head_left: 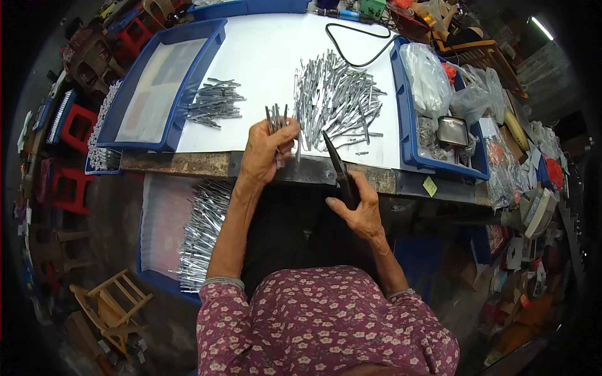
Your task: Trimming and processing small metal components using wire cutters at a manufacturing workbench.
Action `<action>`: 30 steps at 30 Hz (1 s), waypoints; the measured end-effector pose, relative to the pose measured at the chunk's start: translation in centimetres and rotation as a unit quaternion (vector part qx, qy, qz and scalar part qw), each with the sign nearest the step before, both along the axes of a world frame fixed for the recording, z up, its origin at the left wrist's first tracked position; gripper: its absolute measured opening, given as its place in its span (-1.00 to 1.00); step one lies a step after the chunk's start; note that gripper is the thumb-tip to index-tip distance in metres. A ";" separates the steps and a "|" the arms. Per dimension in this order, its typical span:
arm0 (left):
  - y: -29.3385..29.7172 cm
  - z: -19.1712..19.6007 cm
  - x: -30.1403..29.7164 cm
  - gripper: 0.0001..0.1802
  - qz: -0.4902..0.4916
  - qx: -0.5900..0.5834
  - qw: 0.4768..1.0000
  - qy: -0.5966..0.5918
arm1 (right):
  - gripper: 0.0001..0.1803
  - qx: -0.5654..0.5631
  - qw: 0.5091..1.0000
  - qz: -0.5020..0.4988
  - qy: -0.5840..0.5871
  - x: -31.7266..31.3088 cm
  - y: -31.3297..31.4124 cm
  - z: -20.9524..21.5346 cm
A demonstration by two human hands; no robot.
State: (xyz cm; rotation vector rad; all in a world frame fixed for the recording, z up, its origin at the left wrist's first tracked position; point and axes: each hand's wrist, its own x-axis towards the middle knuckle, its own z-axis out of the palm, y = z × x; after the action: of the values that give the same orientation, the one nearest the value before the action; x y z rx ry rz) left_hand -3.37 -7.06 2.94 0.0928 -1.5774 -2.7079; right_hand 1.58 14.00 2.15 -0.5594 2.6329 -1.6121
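Bare white tabletop (269,56) lies open between 2 metal-piece piles (338,100).

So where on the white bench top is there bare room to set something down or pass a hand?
Bare white shows between the small pile of metal pieces and the large pile, running back toward the black cable. A narrow strip lies along the front edge beneath the small pile. It is crowded around the large pile, the left hand, and the right blue tray.

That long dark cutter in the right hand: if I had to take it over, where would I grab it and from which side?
Probably by the handle end, coming from the near, lower side. The black cutter tapers to a point aimed up toward the big pile of grey metal pieces, and the right hand already wraps its thicker lower end, which looks like the safe grip. The left hand holds a bunch of metal pieces.
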 end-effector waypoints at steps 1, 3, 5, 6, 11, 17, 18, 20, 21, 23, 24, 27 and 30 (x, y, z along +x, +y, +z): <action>0.4 0.1 0.5 -0.87 0.000 0.001 1.000 0.000 | -0.54 -0.001 0.999 -0.004 0.047 -0.2 -0.2 -0.5; 1.1 0.3 1.3 -0.90 -0.031 0.126 0.991 -0.026 | -0.53 0.019 0.995 -0.011 0.100 -0.6 -0.3 -0.4; 1.8 0.9 2.0 -0.90 -0.022 0.137 0.989 -0.044 | -0.52 0.039 0.988 -0.016 0.151 -0.6 -0.6 -0.6; 2.0 1.0 2.1 -0.90 -0.014 0.146 0.987 -0.062 | -0.51 0.049 0.983 -0.028 0.176 -0.6 -0.7 -0.8; 2.1 0.0 2.5 -0.83 -0.057 0.207 0.975 -0.057 | -0.49 0.082 0.969 -0.034 0.232 -0.5 -0.7 -0.9; 2.2 0.0 3.0 -0.86 -0.052 0.217 0.972 -0.073 | -0.49 0.105 0.958 -0.046 0.262 -0.3 -0.6 -1.4; 2.3 -0.2 3.0 -0.87 -0.053 0.225 0.971 -0.068 | -0.49 0.101 0.957 -0.047 0.267 -0.3 -0.7 -1.5; 2.5 -0.3 3.2 -0.87 -0.054 0.234 0.969 -0.062 | -0.49 0.097 0.956 -0.049 0.271 -0.2 -0.7 -1.6; 2.6 -0.2 3.2 -0.88 -0.052 0.229 0.970 -0.055 | -0.50 0.081 0.962 -0.041 0.256 -0.2 -0.6 -1.7; 3.0 -0.1 3.4 -0.89 -0.050 0.225 0.972 -0.048 | -0.51 0.066 0.968 -0.034 0.240 0.0 -0.5 -1.6; 3.4 0.0 3.4 -0.91 -0.029 0.192 0.981 -0.007 | -0.54 0.031 0.986 -0.013 0.162 0.3 -0.4 -1.4; 4.4 -0.2 3.5 -0.93 0.062 0.009 0.995 0.077 | -0.59 -0.039 0.999 0.022 0.010 0.7 -0.3 -0.7; 4.6 -0.3 3.7 -0.93 0.159 -0.239 0.946 0.147 | -0.63 -0.085 0.986 0.074 -0.126 0.6 0.6 0.1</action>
State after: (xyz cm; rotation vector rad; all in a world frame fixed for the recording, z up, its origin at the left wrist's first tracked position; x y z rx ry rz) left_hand 0.34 -2.44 2.66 -0.0550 -1.8721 -1.9371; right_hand 2.18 14.60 2.25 -0.5032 2.2371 -1.7437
